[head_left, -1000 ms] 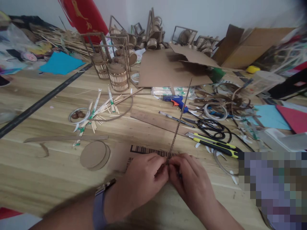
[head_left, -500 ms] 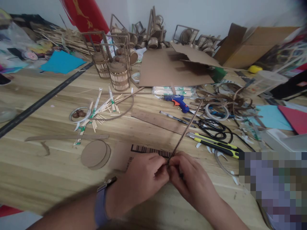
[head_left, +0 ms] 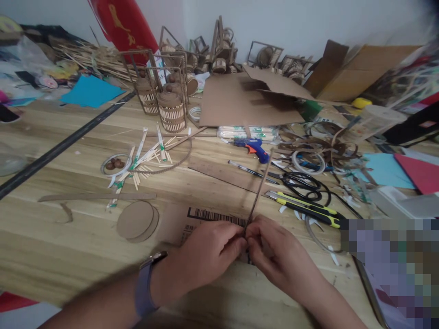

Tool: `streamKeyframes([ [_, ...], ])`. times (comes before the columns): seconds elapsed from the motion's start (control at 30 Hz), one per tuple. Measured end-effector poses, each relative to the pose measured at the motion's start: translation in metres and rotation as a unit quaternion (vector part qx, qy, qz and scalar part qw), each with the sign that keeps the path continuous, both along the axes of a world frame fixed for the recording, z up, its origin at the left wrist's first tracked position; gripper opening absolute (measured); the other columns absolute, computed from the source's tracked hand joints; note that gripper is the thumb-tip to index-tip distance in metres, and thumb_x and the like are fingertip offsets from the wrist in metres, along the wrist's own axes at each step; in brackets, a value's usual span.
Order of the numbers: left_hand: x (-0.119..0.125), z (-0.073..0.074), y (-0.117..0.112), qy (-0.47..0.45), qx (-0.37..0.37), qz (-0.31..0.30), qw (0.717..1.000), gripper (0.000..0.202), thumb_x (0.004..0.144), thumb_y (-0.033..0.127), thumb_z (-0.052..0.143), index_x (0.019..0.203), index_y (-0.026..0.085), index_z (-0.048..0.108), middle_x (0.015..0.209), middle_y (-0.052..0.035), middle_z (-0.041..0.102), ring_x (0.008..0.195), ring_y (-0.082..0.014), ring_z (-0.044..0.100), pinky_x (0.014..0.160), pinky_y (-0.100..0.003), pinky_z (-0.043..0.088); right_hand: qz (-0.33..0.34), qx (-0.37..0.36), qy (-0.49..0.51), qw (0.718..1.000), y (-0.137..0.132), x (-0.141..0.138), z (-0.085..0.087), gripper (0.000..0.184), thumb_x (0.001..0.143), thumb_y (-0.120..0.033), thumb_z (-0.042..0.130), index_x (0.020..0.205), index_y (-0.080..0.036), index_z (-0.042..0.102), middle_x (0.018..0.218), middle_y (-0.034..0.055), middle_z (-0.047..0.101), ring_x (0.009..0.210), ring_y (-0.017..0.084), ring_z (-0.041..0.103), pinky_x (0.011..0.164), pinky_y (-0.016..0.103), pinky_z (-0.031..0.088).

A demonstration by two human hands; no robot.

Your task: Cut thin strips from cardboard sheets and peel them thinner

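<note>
A narrow cardboard strip [head_left: 260, 192] rises up and away from between my hands. My left hand [head_left: 214, 249], with a watch on its wrist, pinches the strip's near end. Close against it, my right hand [head_left: 276, 249] pinches the same strip, its fingers closed. The exact grip is partly hidden by my fingers. Beneath my hands lies a printed piece of cardboard [head_left: 171, 224] with a barcode. Two overlapping cardboard discs [head_left: 135, 220] lie to the left of it.
A yellow and black utility knife [head_left: 308, 208], scissors and a black cable lie to the right. A blue glue gun [head_left: 256, 148] and a pen [head_left: 252, 171] are farther back. Thin sticks [head_left: 147, 160] are scattered at left. Small framed stick-and-cardboard baskets [head_left: 172, 109] stand behind, beside a large cardboard sheet [head_left: 236, 100].
Both hands have shifted slightly to the right, still close together on the strip. The strip now stands more upright, its far end having swung left. The camera view has tilted a little.
</note>
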State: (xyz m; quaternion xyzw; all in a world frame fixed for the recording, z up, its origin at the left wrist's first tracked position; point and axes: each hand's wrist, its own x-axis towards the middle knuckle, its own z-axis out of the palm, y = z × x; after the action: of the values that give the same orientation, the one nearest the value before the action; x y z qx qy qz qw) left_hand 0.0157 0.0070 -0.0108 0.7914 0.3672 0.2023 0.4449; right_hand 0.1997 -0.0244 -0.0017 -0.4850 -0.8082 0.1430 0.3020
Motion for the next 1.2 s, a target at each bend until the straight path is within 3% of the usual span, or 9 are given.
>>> streamKeyframes([
  [0.1,0.0,0.002,0.002,-0.041,-0.08,0.019,0.996,0.026,0.094,0.02,0.047,0.074,0.019,0.063,0.073,-0.0017,0.068,0.069,-0.0167,0.062,0.063,-0.024,0.042,-0.001,0.072,-0.001,0.997,-0.002,-0.001,-0.005,0.017,0.092,-0.011,0.051,0.082,-0.024,0.057,0.07,-0.0006,0.064,0.062,0.015,0.063,0.053,0.025,0.05],
  [0.2,0.001,0.001,0.002,-0.102,-0.172,0.052,0.978,0.025,0.095,0.027,0.046,0.079,0.019,0.064,0.071,-0.0013,0.067,0.067,-0.0164,0.063,0.06,-0.023,0.045,-0.021,0.153,-0.019,0.988,-0.003,-0.001,-0.01,0.01,0.096,-0.018,0.058,0.103,-0.021,0.065,0.088,0.0062,0.071,0.08,0.02,0.069,0.068,0.031,0.058],
  [0.3,0.0,-0.001,0.0,-0.137,-0.206,0.064,0.967,0.026,0.095,0.031,0.046,0.078,0.019,0.062,0.07,-0.0014,0.064,0.065,-0.0162,0.062,0.06,-0.023,0.045,-0.018,0.21,-0.031,0.977,-0.002,0.0,-0.013,0.013,0.099,-0.023,0.06,0.11,-0.02,0.067,0.099,0.0102,0.074,0.093,0.023,0.07,0.08,0.038,0.059],
  [0.4,0.0,-0.003,-0.003,-0.148,-0.185,0.059,0.97,0.028,0.097,0.032,0.046,0.077,0.019,0.06,0.071,-0.0021,0.064,0.067,-0.0161,0.061,0.062,-0.024,0.045,0.002,0.213,-0.011,0.977,-0.001,0.001,-0.012,0.013,0.098,-0.017,0.061,0.109,-0.02,0.068,0.098,0.0087,0.077,0.093,0.022,0.071,0.083,0.039,0.058],
  [0.63,0.002,0.0,-0.008,-0.123,-0.064,0.057,0.989,0.024,0.094,0.021,0.046,0.073,0.018,0.058,0.069,-0.0005,0.061,0.066,-0.0141,0.056,0.061,-0.023,0.038,-0.025,0.202,0.042,0.978,-0.008,-0.003,-0.011,0.018,0.091,-0.009,0.066,0.104,-0.021,0.069,0.092,0.0065,0.076,0.09,0.021,0.071,0.083,0.036,0.059],
  [0.83,0.001,0.0,-0.007,-0.145,0.026,0.039,0.988,0.023,0.091,0.014,0.046,0.069,0.019,0.05,0.066,0.0025,0.053,0.062,-0.0112,0.048,0.059,-0.021,0.033,-0.05,0.145,0.116,0.981,-0.01,-0.006,-0.007,0.014,0.091,-0.011,0.064,0.095,-0.024,0.069,0.087,0.0021,0.074,0.086,0.016,0.07,0.077,0.027,0.059],
  [0.97,0.0,-0.001,-0.005,-0.161,0.074,0.017,0.984,0.02,0.091,0.012,0.045,0.073,0.018,0.052,0.069,0.0022,0.054,0.064,-0.0113,0.047,0.06,-0.021,0.033,-0.069,0.092,0.187,0.976,-0.009,-0.005,-0.009,0.014,0.093,-0.012,0.061,0.091,-0.025,0.066,0.085,0.0009,0.073,0.082,0.015,0.071,0.075,0.024,0.06],
  [1.07,0.0,0.0,-0.003,-0.158,0.053,0.014,0.986,0.021,0.092,0.015,0.046,0.073,0.018,0.053,0.069,0.0021,0.053,0.065,-0.0119,0.048,0.06,-0.022,0.033,-0.075,0.091,0.198,0.973,-0.009,-0.005,-0.012,0.014,0.094,-0.013,0.06,0.094,-0.026,0.066,0.085,0.0021,0.075,0.082,0.017,0.072,0.074,0.028,0.061],
  [1.2,0.0,0.0,-0.003,-0.149,-0.062,0.032,0.986,0.025,0.096,0.031,0.051,0.076,0.018,0.056,0.069,0.0015,0.056,0.065,-0.013,0.051,0.058,-0.022,0.035,-0.057,0.124,0.152,0.979,-0.008,-0.004,-0.015,0.015,0.092,-0.013,0.062,0.097,-0.025,0.068,0.088,0.0034,0.077,0.084,0.02,0.073,0.073,0.032,0.062],
])
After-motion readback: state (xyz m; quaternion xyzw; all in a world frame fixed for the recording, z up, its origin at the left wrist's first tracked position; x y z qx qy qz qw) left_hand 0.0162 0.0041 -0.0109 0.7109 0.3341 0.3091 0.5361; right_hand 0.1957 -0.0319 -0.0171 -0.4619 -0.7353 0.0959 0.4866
